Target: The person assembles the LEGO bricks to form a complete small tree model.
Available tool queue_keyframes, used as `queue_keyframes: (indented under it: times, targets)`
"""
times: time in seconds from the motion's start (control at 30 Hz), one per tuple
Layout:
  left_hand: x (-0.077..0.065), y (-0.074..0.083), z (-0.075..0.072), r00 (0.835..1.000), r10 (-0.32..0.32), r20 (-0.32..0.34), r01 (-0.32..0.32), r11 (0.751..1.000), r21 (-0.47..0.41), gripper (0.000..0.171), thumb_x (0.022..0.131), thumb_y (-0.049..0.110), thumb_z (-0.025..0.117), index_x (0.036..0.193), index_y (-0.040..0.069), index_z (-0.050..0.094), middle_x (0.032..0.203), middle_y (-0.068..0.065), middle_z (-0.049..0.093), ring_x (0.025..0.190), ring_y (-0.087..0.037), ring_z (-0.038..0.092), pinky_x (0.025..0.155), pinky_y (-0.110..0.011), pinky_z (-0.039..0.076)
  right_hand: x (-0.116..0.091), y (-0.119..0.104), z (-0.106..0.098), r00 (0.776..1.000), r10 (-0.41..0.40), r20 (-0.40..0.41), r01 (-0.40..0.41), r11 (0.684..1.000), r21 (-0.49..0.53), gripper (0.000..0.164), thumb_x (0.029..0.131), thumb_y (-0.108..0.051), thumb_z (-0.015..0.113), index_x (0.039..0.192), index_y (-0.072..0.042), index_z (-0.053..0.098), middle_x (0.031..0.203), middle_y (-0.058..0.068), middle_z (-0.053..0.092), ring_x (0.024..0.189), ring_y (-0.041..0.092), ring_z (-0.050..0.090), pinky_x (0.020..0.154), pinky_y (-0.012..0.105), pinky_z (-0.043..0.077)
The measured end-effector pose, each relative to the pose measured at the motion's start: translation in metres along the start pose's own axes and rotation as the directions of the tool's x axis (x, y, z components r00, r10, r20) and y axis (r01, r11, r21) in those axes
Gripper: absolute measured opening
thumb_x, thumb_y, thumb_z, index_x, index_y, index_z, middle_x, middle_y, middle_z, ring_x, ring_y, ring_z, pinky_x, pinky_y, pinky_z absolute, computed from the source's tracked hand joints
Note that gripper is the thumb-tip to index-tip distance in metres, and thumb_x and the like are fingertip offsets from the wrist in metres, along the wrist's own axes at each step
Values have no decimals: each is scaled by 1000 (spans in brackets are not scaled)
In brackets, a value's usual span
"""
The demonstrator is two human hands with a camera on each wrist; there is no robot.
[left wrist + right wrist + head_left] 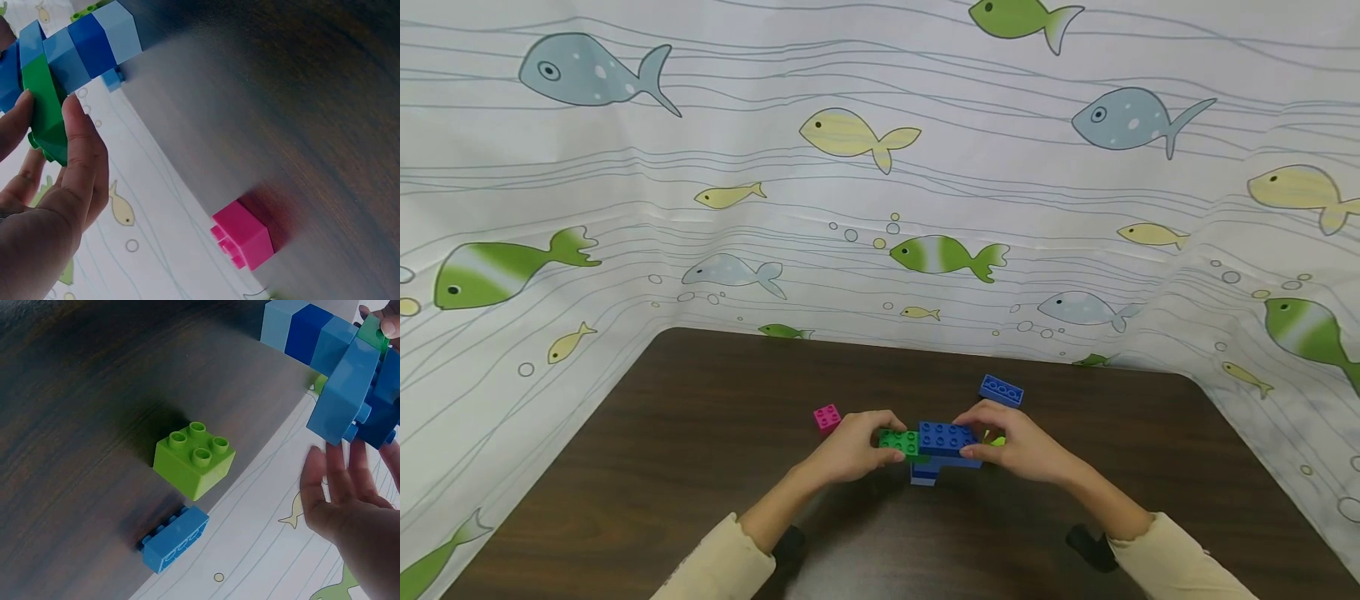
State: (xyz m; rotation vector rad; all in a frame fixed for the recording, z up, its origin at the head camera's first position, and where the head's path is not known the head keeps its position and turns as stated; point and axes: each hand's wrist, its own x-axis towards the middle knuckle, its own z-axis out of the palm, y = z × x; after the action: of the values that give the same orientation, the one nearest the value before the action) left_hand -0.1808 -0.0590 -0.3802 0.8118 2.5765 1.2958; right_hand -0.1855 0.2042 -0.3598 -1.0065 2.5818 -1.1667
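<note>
My left hand (853, 447) pinches the green brick (898, 443) between thumb and fingers, at the left arm of a stacked brick structure. My right hand (1022, 443) grips the dark blue brick (946, 435) by its right end, thumb in front and fingers behind. That brick lies over a lighter blue brick (345, 390), apparently at a slight tilt, with studs showing between them in the right wrist view. Below stands a column of blue bricks (92, 42) in light and dark shades, its foot on the table. Whether the dark blue brick is pressed down fully, I cannot tell.
A pink brick (827, 418) stands left of the structure. Over on the right are a lime green brick (194, 464) with studs up and a blue brick (1002, 390) on its side. Fish-patterned sheeting (850, 283) rises behind the dark wooden table (647, 467).
</note>
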Motion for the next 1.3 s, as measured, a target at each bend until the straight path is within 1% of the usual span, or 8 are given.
queue_keyframes:
  times: [0.17, 0.27, 0.4, 0.5, 0.6, 0.73, 0.83, 1.3]
  targets:
    - [-1, 2, -1, 1000, 18, -1, -18, 1000, 23, 27, 82, 11, 69, 106, 1, 60, 97, -7, 62, 74, -14, 52, 64, -25, 46, -1, 6, 1, 999, 25, 46, -28, 997, 72, 32, 88, -19, 62, 116, -5, 54, 104, 6, 56, 92, 24, 53, 77, 34, 50]
    - [1, 2, -1, 1000, 9, 8, -9, 999, 33, 30, 83, 16, 68, 108, 2, 58, 101, -9, 61, 81, -17, 54, 71, -29, 48, 0, 8, 1, 996, 54, 65, -60, 993, 101, 33, 88, -20, 61, 117, -8, 53, 108, 6, 56, 97, 25, 54, 79, 36, 49]
    - [6, 2, 1, 1000, -1, 19, 1, 1000, -1, 38, 86, 26, 64, 118, 6, 54, 110, -12, 59, 98, -25, 56, 82, -41, 47, 1, 8, 1, 995, 69, 68, -76, 992, 103, 33, 88, -22, 61, 117, -9, 53, 108, 5, 56, 98, 24, 54, 79, 33, 49]
    - [11, 2, 4, 999, 21, 25, -21, 999, -29, 39, 89, 30, 59, 122, 10, 53, 115, -13, 58, 107, -27, 53, 88, -47, 43, 1, 8, 1, 996, 63, 65, -69, 992, 101, 32, 88, -22, 61, 117, -8, 54, 106, 4, 56, 97, 23, 54, 76, 31, 49]
    - [13, 3, 6, 999, 36, 26, -35, 999, -39, 35, 90, 29, 58, 119, 11, 56, 112, -11, 60, 105, -26, 54, 88, -47, 43, 1, 9, 2, 997, 47, 62, -54, 993, 103, 32, 88, -20, 61, 116, -7, 55, 105, 4, 57, 95, 22, 55, 75, 30, 49]
    - [12, 3, 7, 999, 30, 16, -30, 998, -47, 31, 90, 27, 59, 115, 10, 59, 107, -8, 62, 100, -24, 56, 87, -44, 44, 1, 9, 3, 998, 36, 54, -42, 993, 109, 31, 88, -20, 62, 115, -6, 57, 103, 5, 58, 92, 20, 55, 75, 33, 49]
    - [11, 4, 7, 999, 34, 12, -34, 998, -54, 30, 89, 26, 59, 115, 9, 59, 106, -8, 62, 99, -23, 56, 86, -43, 45, 1, 9, 4, 998, 50, 40, -54, 992, 110, 30, 87, -20, 63, 114, -6, 58, 101, 4, 58, 91, 19, 55, 75, 33, 49]
    - [11, 6, 9, 998, 68, -9, -68, 997, -27, 29, 89, 23, 60, 113, 6, 60, 104, -8, 63, 97, -21, 57, 86, -41, 45, 1, 7, 6, 998, 62, -2, -62, 990, 129, 32, 85, -15, 65, 113, 0, 60, 102, 9, 61, 89, 25, 54, 72, 32, 51]
